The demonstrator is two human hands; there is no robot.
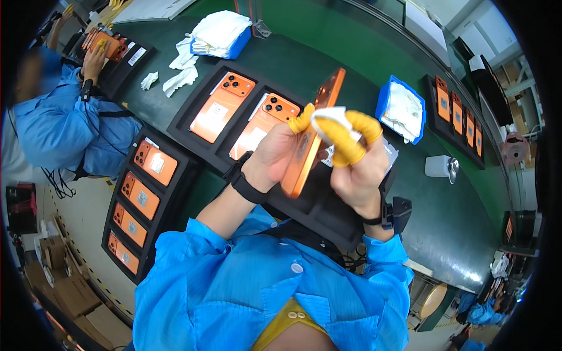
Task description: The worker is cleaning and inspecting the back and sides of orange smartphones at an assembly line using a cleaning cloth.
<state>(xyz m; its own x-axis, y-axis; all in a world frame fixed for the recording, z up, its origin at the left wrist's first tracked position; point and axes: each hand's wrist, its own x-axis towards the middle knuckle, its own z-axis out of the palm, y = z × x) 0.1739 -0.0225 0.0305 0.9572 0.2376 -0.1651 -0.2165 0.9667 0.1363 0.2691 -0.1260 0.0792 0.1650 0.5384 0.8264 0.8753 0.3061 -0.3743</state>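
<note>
My left hand [273, 153] grips an orange phone [300, 169] by its edge, holding it tilted nearly on end above a black tray [328, 221]. A yellow finger cot covers the left thumb or fingertip. In my right hand [358, 178], whose fingers wear several yellow cots, a folded white cloth [331, 119] is pinched beside the phone's upper part. The phone's far face is hidden from me. In the tray lie two orange phones, one at the left [218, 114] and one nearer my left hand [257, 130], camera side up with white labels.
Another black tray [181, 181] with several orange phones stands at the left. Blue boxes of white cloths stand at the back [237, 47] and right [383, 108], near a white bottle [437, 166]. More phones stand far right [456, 114]. A co-worker's hand [93, 61] holds a phone.
</note>
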